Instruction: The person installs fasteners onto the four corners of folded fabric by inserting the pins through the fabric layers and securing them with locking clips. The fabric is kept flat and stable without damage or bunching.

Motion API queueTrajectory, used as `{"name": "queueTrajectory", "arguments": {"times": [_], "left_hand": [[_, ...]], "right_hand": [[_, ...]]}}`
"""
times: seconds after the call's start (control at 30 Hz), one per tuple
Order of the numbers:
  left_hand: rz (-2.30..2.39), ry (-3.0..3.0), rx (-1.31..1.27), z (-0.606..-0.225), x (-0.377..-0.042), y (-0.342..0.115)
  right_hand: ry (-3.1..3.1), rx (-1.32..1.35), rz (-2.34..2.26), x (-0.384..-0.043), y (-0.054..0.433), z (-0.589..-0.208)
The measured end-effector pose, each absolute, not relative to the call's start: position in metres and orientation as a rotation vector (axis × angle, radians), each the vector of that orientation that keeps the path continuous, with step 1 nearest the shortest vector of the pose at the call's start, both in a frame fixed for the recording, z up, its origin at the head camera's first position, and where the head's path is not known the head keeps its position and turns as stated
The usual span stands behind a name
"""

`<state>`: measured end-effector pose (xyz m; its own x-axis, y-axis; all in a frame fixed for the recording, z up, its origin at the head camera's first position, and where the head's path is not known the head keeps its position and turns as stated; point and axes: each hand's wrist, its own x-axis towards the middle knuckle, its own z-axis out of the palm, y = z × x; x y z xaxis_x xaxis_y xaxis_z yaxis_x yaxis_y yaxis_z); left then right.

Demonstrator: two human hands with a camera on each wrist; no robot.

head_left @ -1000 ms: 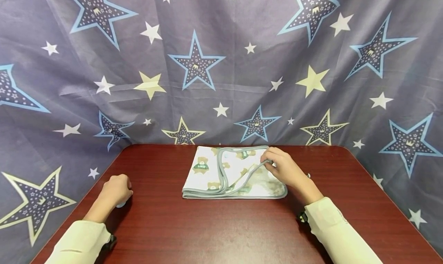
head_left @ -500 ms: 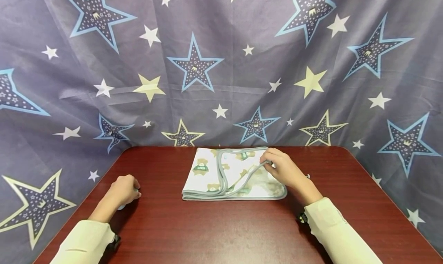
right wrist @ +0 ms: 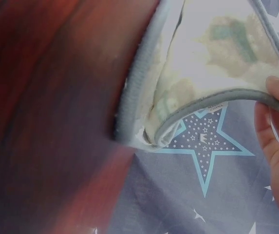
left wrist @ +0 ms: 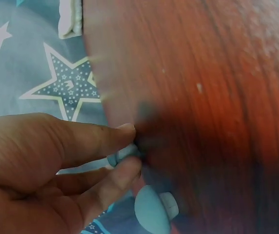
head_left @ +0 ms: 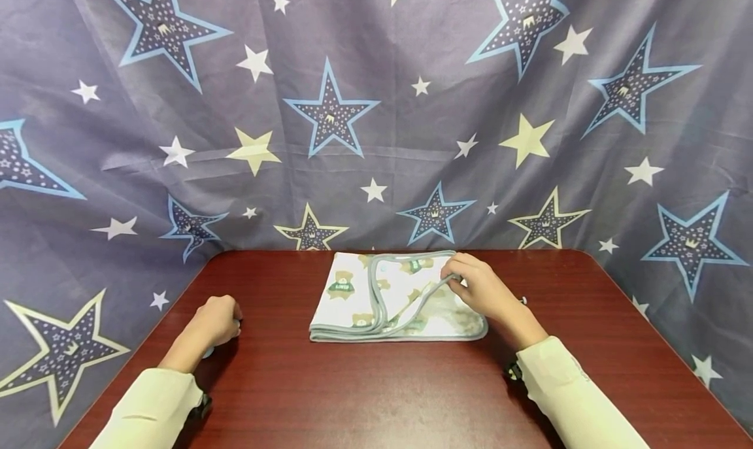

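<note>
A folded white cloth (head_left: 347, 299) with a bear print and grey-green piped edges lies at the table's far middle. My right hand (head_left: 479, 291) pinches its piped edge between thumb and fingers and lifts a corner, as the cloth's raised edge (right wrist: 212, 97) shows in the right wrist view. Off to the left, well apart from the cloth, my left hand (head_left: 214, 321) is just above the table. In the left wrist view its thumb and fingertips pinch a small light-blue knob-like piece (left wrist: 124, 153). A second light-blue mushroom-shaped piece (left wrist: 153, 209) sits below those fingers.
The dark red wooden table (head_left: 382, 390) has its back edge against a grey-purple curtain (head_left: 376, 142) printed with stars. A small pale piece (head_left: 524, 300) sits beside the right wrist.
My left hand has shifted a little to the right over the table, with its fingertips turned lower. The right hand and the cloth keep nearly the same place.
</note>
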<state>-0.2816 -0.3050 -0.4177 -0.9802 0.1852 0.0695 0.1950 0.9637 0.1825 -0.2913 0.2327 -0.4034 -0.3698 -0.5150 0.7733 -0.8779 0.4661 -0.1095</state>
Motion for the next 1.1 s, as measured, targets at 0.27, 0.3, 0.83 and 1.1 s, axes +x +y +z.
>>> {"name": "queueTrajectory", "arguments": {"times": [0.27, 0.3, 0.83, 1.1], "left_hand": [[-0.403, -2.890, -0.349, -0.417, -0.286, -0.291], [-0.431, -2.869, -0.352, -0.415, -0.287, -0.286], [-0.955, -2.637, -0.272, -0.399, -0.308, -0.203], [-1.206, -2.564, -0.308, -0.394, -0.319, -0.152]], "right_hand": [[-2.053, 1.145, 0.672, -0.291, 0.233, -0.401], [-2.054, 1.146, 0.672, -0.291, 0.233, -0.401], [-2.069, 1.142, 0.685, -0.289, 0.231, -0.404], [-2.063, 1.147, 0.672, -0.290, 0.231, -0.403]]}}
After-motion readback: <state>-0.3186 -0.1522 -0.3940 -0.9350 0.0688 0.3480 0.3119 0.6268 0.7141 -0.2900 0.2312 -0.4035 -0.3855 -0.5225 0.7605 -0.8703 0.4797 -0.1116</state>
